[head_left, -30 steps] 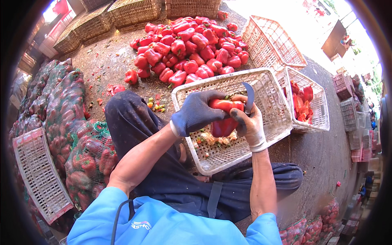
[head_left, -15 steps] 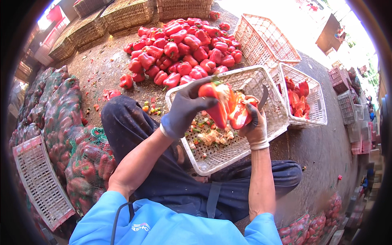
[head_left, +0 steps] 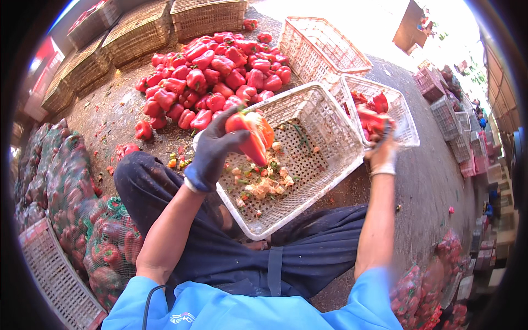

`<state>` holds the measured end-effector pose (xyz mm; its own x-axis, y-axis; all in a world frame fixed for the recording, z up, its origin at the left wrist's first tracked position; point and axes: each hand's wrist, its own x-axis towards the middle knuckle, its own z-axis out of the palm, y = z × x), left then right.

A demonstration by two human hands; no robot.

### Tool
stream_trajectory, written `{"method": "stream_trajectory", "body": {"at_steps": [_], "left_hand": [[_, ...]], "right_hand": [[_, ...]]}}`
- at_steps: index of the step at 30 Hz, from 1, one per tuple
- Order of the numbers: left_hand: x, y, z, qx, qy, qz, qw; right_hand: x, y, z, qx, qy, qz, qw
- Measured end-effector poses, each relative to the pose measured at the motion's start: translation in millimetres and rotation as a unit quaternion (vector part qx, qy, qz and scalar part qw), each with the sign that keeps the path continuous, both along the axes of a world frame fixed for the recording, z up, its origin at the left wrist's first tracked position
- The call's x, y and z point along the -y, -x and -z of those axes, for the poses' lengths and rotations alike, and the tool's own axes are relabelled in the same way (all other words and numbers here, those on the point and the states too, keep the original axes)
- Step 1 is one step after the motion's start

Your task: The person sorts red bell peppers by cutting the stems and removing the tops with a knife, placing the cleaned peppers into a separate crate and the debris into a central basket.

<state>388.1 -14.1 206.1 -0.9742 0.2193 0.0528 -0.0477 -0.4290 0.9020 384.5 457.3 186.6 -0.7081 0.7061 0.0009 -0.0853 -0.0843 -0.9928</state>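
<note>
My left hand (head_left: 212,151), in a dark-palmed glove, grips a cut piece of red bell pepper (head_left: 252,137) above the near white crate (head_left: 286,224). Pale cores, seeds and green scraps lie on that crate's perforated bottom. My right hand (head_left: 381,155), gloved and smeared by motion, is closed at the edge of the smaller white crate (head_left: 408,116) on the right. It has another red bell pepper half (head_left: 374,122) at its fingers, over the red pieces in that crate. The curved knife cannot be made out now; a dark blur shows by the fingers.
A heap of whole red peppers (head_left: 214,74) lies on the floor ahead. Behind the crates stands a pinkish crate (head_left: 324,47). Brown crates (head_left: 137,36) line the back left. Net sacks of peppers (head_left: 71,181) and a white crate (head_left: 60,269) flank my left side.
My right hand has parted from the left and moved right with a pepper half to the smaller crate. My left hand keeps its piece. The whole view has shifted somewhat.
</note>
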Motion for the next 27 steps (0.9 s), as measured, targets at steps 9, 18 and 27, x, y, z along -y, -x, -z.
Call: {"method": "stream_trajectory", "body": {"at_steps": [9,18,27], "left_hand": [[-16.1,-19.6,3.2,-0.203,0.404,-0.085,0.888],[-29.0,-28.9,29.6,-0.36,0.469,-0.079,0.803],[-25.4,-17.6,36.0,-0.167,0.431,0.093,0.882]], "right_hand": [[163.9,-35.6,-22.3,0.078,0.006,-0.372,0.925],[239.5,-33.0,-9.7,0.205,-0.009,-0.423,0.883],[243.7,-38.6,-27.8,0.275,0.073,-0.458,0.842]]}}
